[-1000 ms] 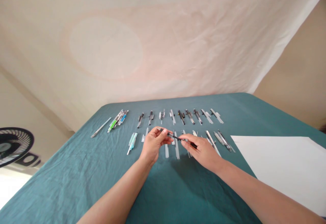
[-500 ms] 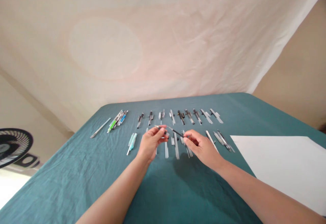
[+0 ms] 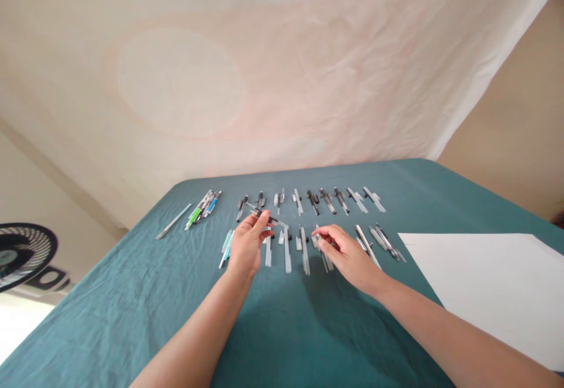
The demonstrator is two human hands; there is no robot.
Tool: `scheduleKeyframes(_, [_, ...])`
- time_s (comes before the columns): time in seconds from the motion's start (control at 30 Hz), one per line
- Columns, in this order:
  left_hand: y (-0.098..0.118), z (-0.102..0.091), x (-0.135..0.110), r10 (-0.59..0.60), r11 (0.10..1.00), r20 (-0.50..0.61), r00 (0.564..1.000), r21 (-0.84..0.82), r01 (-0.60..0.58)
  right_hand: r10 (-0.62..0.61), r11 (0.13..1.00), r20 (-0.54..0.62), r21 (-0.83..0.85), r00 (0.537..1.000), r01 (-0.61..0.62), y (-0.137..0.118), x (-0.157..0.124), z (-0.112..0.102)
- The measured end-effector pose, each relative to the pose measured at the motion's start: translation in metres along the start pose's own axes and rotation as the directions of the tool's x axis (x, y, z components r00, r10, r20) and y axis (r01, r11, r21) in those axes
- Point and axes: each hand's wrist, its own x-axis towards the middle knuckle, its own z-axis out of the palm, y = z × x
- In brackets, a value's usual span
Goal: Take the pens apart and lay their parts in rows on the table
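Observation:
My left hand (image 3: pixel 245 246) is raised a little over the teal cloth and pinches a slim pen part (image 3: pixel 267 218), dark at one end and clear at the other, between thumb and fingers. My right hand (image 3: pixel 348 254) hovers low over the front row of pen parts (image 3: pixel 304 246), its fingertips pinched together near one of the pieces; what they grip is too small to make out. Behind both hands lies a back row of dark and clear pens (image 3: pixel 314 200).
A bunch of coloured pens (image 3: pixel 203 206) and one grey pen (image 3: pixel 174 221) lie at the far left of the teal-covered table (image 3: pixel 282 329). A white sheet (image 3: pixel 484 285) lies at the right. A black fan (image 3: pixel 22 253) stands off the left edge. A pale cloth hangs behind.
The pen held between both hands has come apart. My left hand carried its piece up and to the left, while my right hand dropped toward the front row.

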Motion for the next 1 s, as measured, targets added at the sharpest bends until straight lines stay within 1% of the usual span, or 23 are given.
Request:
scheduleKeyframes(0.07, [-0.003,0.005,-0.008,-0.077,0.991,0.147,0.986,0.116,0.06,0.014,0.998,0.008,0.054,1.0,-0.014,0.0,0.001,-0.003])
scheduleKeyframes(0.13, [-0.008,0.015,-0.02,-0.174,0.967,0.313,0.934,0.231,0.103,0.061,0.984,0.05,0.163,0.997,-0.068,0.0,0.003,-0.004])
scheduleKeyframes(0.17, [-0.011,0.019,-0.026,-0.215,0.956,0.37,0.904,0.271,0.117,0.095,0.966,0.078,0.232,0.992,-0.111,0.0,0.003,-0.003])
scheduleKeyframes(0.23, [-0.016,0.027,-0.035,-0.27,0.939,0.426,0.863,0.314,0.139,0.162,0.91,0.131,0.362,0.978,-0.2,0.001,0.004,-0.002])
scheduleKeyframes(0.27, [-0.018,0.029,-0.039,-0.287,0.935,0.436,0.853,0.322,0.15,0.187,0.881,0.151,0.411,0.971,-0.234,0.002,0.004,-0.001])
scheduleKeyframes(0.33, [-0.019,0.031,-0.042,-0.309,0.932,0.448,0.839,0.318,0.174,0.206,0.844,0.173,0.467,0.963,-0.264,0.003,0.005,0.0])
scheduleKeyframes(0.5, [-0.018,0.029,-0.043,-0.367,0.925,0.503,0.783,0.284,0.251,0.198,0.815,0.184,0.515,0.963,-0.266,0.004,0.004,0.001])
scheduleKeyframes(0.6, [-0.019,0.029,-0.043,-0.373,0.925,0.528,0.763,0.282,0.257,0.211,0.798,0.183,0.535,0.96,-0.277,0.004,0.004,0.003])
scheduleKeyframes(0.67, [-0.02,0.029,-0.043,-0.365,0.927,0.54,0.758,0.281,0.247,0.221,0.793,0.175,0.54,0.959,-0.281,0.005,0.004,0.004])
scheduleKeyframes(0.77, [-0.022,0.029,-0.042,-0.357,0.93,0.532,0.768,0.282,0.236,0.243,0.798,0.156,0.528,0.957,-0.289,0.008,0.004,0.007])
scheduleKeyframes(0.87, [-0.022,0.028,-0.042,-0.352,0.932,0.535,0.768,0.281,0.231,0.263,0.797,0.145,0.525,0.954,-0.299,0.009,0.004,0.009])
scheduleKeyframes(1.0, [-0.021,0.028,-0.041,-0.34,0.932,0.549,0.764,0.307,0.195,0.263,0.785,0.167,0.536,0.95,-0.312,0.008,0.002,0.011])
